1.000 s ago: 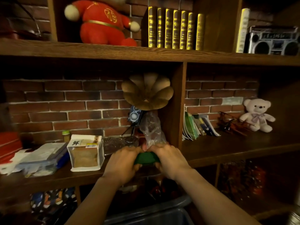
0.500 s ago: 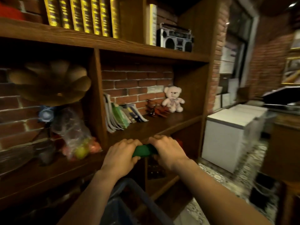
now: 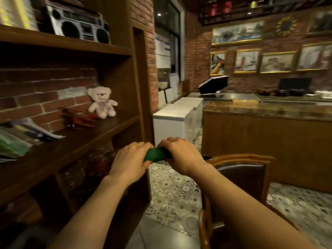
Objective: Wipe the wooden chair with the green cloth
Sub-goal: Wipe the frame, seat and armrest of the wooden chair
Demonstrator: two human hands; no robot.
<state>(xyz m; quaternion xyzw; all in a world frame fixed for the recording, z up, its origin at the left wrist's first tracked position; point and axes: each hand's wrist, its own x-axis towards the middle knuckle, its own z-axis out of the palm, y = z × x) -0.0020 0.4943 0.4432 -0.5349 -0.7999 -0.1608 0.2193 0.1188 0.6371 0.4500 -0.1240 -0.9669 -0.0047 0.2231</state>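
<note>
A bunched green cloth (image 3: 156, 154) is held between both hands in front of me, in mid-air at the centre of the view. My left hand (image 3: 129, 159) grips its left end and my right hand (image 3: 181, 154) grips its right end; most of the cloth is hidden inside the fists. A wooden chair (image 3: 240, 174) with a dark padded back and a curved brown frame stands to the lower right, just beyond and under my right forearm. Its seat is mostly hidden by my arm.
A tall wooden shelf unit (image 3: 100, 130) fills the left, holding a teddy bear (image 3: 101, 102), magazines (image 3: 21, 137) and a boombox (image 3: 79, 26). White chest cabinets (image 3: 172, 121) and a long wooden counter (image 3: 265, 126) stand ahead. Patterned floor tiles (image 3: 172, 191) lie between shelf and chair.
The view has swung right, away from the shelf toward the room, bringing the chair and counter into sight. Both hands keep the same grip on the green cloth.
</note>
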